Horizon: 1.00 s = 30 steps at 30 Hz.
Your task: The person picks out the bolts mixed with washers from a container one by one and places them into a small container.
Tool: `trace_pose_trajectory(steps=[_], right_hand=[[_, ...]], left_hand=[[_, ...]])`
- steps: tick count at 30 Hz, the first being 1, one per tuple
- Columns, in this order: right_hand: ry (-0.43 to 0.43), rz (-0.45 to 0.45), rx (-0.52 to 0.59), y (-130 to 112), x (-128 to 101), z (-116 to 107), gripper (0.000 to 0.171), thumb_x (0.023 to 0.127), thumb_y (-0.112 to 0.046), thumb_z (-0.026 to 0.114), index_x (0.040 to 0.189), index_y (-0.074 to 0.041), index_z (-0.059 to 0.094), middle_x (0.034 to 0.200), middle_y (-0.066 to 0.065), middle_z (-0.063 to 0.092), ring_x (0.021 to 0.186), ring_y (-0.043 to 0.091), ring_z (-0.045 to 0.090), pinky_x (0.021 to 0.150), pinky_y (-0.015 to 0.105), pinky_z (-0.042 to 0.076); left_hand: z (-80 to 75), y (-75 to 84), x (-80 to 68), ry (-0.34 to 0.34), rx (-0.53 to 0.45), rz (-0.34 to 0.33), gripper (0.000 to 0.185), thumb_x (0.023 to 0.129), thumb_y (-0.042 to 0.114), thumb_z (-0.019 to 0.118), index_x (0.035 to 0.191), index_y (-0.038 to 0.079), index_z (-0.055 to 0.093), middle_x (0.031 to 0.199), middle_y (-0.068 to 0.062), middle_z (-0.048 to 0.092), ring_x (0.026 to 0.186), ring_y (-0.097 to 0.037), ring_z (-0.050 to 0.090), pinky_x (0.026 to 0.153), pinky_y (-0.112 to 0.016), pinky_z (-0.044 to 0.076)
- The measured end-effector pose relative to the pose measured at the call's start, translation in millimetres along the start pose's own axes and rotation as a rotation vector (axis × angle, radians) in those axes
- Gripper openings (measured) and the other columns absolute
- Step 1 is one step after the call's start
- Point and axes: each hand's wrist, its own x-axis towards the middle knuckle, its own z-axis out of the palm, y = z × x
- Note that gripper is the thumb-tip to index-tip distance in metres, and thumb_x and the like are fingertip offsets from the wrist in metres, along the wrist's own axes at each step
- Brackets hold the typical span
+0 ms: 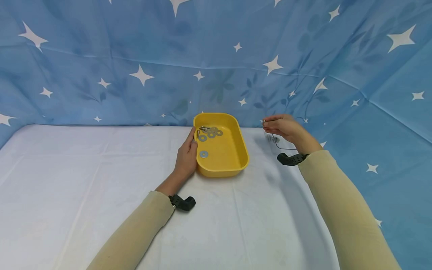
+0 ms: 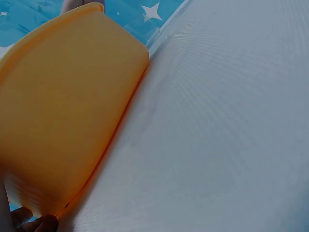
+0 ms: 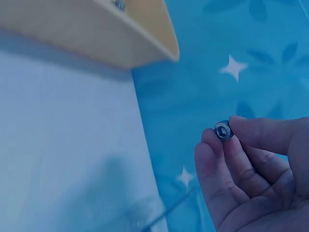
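Right wrist view: the thumb and fingertips of the right hand [image 3: 258,169] pinch a socket-headed metal screw [image 3: 223,130], probably light, hard and slippery, best taken by its head's sides. Just below that hand, a clear container [image 3: 145,209] shows partly. Well to its left, the left hand [image 1: 186,156] grips the side of a yellow tray [image 1: 233,152], seemingly stiff plastic, with washers [image 1: 206,154] inside. Beyond both hands hangs starry blue cloth [image 1: 209,45].
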Motion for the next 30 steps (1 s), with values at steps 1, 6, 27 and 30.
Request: trace_pose_trajectory(steps=[1, 6, 27, 30], right_hand=[[0.004, 0.005, 0.002, 2.5, 0.1, -3.4, 0.055, 0.101, -0.016, 0.059, 0.149, 0.005, 0.042, 0.108, -0.007, 0.063, 0.09, 0.001, 0.066, 0.09, 0.02, 0.057], [0.015, 0.024, 0.015, 14.7, -0.7, -17.0, 0.056, 0.101, -0.013, 0.059, 0.149, 0.008, 0.04, 0.097, -0.012, 0.065, 0.088, 0.0, 0.067, 0.092, 0.022, 0.057], [0.031, 0.135, -0.095, 61.8, 5.1, -37.2, 0.05, 0.102, -0.011, 0.055, 0.145, 0.01, 0.043, 0.102, -0.008, 0.061, 0.084, -0.002, 0.065, 0.084, 0.018, 0.057], [0.052, 0.16, -0.145, 63.3, 7.6, -36.6, 0.046, 0.101, -0.012, 0.058, 0.141, 0.009, 0.048, 0.106, -0.002, 0.06, 0.081, 0.0, 0.064, 0.078, 0.018, 0.057]], left_hand=[[0.0, 0.0, 0.0, 0.0, -0.001, 0.0, 0.057, 0.105, 0.029, 0.029, 0.162, 0.03, 0.023, 0.167, 0.01, 0.028, 0.155, -0.011, 0.026, 0.127, -0.036, 0.023], [-0.4, 0.0, 0.1, 0.003, -0.006, -0.003, 0.058, 0.105, 0.029, 0.029, 0.162, 0.029, 0.024, 0.167, 0.01, 0.028, 0.154, -0.01, 0.026, 0.127, -0.036, 0.023], [0.8, -1.9, -0.1, 0.006, -0.017, 0.011, 0.057, 0.105, 0.029, 0.028, 0.162, 0.03, 0.024, 0.166, 0.011, 0.028, 0.154, -0.01, 0.026, 0.127, -0.037, 0.024], [1.1, -1.9, 0.1, 0.007, -0.016, 0.011, 0.057, 0.105, 0.029, 0.028, 0.162, 0.03, 0.023, 0.167, 0.011, 0.027, 0.154, -0.01, 0.026, 0.127, -0.037, 0.024]])
